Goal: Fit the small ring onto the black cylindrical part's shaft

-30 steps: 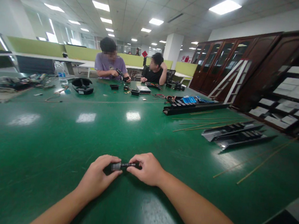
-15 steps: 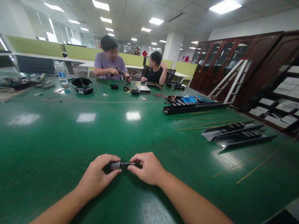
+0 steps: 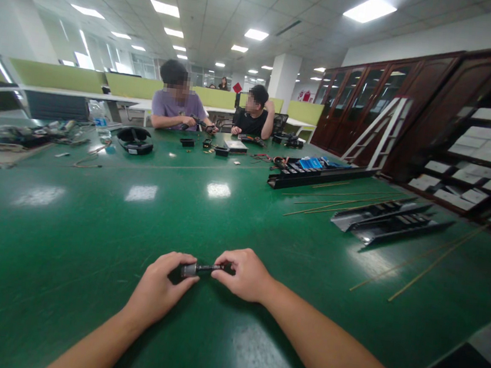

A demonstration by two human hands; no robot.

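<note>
Low in the middle of the head view, a small grey cylinder with a thin black shaft [image 3: 190, 270] lies level between my hands, just over the green table. My left hand [image 3: 160, 286] has its thumb and fingers around the thicker grey end. From the other side, my right hand [image 3: 241, 275] pinches the far end of the black shaft between thumb and fingers. What kind of part this is cannot be made out, and its tip is partly covered by my right fingers.
Metal channels [image 3: 394, 224] and thin yellow rods [image 3: 435, 265] lie to the right. A long black channel [image 3: 299, 178] sits behind them. Further back are a black headset [image 3: 135, 141], a plastic bottle [image 3: 101, 120] and tangled parts [image 3: 41, 134]. Two people sit across the table [image 3: 103, 227].
My right hand has shifted very slightly up and right on the shaft. My left hand stays nearly still. Across the table, the person in purple has leaned slightly and lowered the held item.
</note>
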